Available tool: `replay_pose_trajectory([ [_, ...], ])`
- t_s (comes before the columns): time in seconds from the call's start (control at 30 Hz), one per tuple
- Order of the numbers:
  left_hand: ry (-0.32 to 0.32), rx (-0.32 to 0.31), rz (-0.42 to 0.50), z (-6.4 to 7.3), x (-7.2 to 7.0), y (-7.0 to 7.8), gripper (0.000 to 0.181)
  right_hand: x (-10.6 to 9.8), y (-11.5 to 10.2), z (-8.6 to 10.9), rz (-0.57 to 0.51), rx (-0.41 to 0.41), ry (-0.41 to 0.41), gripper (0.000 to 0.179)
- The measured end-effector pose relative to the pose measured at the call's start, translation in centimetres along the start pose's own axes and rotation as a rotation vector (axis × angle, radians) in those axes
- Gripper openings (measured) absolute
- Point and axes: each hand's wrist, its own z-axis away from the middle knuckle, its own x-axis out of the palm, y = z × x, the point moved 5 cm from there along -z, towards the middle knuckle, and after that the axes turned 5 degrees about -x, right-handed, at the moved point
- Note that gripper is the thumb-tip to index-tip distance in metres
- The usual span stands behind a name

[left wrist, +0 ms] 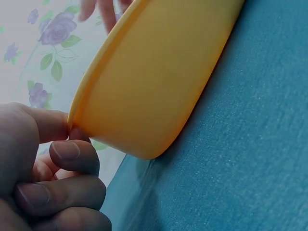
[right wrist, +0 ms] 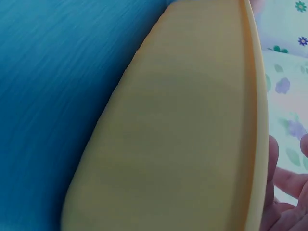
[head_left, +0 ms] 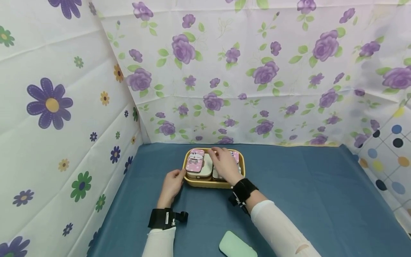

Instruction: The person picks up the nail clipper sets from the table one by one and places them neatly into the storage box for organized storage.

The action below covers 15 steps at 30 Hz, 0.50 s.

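Observation:
A yellow plastic basket (head_left: 200, 184) stands near the far edge of the blue table. At its left end my left hand (head_left: 171, 184) pinches the rim between thumb and index finger, the other fingers curled below, as the left wrist view shows. My right hand (head_left: 224, 166) reaches over the basket's middle, fingers loosely bent and apart with nothing visible between them. Inside, a small pink case with a cartoon print (head_left: 194, 160) lies on a cream box with rounded corners (head_left: 206, 169). Another pink printed case (head_left: 236, 156) shows behind my right hand, which partly hides the right side's contents.
A mint-green rounded object (head_left: 237, 246) lies on the blue tablecloth (head_left: 308, 192) at the front, close to my right sleeve. Flowered sheets (head_left: 237, 78) hang behind the table and along its left side; a dotted sheet (head_left: 388, 160) hangs at the right.

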Motion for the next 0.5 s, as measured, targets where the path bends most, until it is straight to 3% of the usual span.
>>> replay_pose_trajectory([
  [0.27, 0.005, 0.003, -0.013, 0.1, -0.1, 0.0, 0.045, -2.2, 1.7, 2.4, 0.005, -0.085, -0.009, 0.047],
  [0.5, 0.002, 0.013, -0.010, 0.2, -0.1, 0.1, 0.047, -3.8, 2.2, 5.4, -0.033, -0.116, -0.030, 0.050],
])
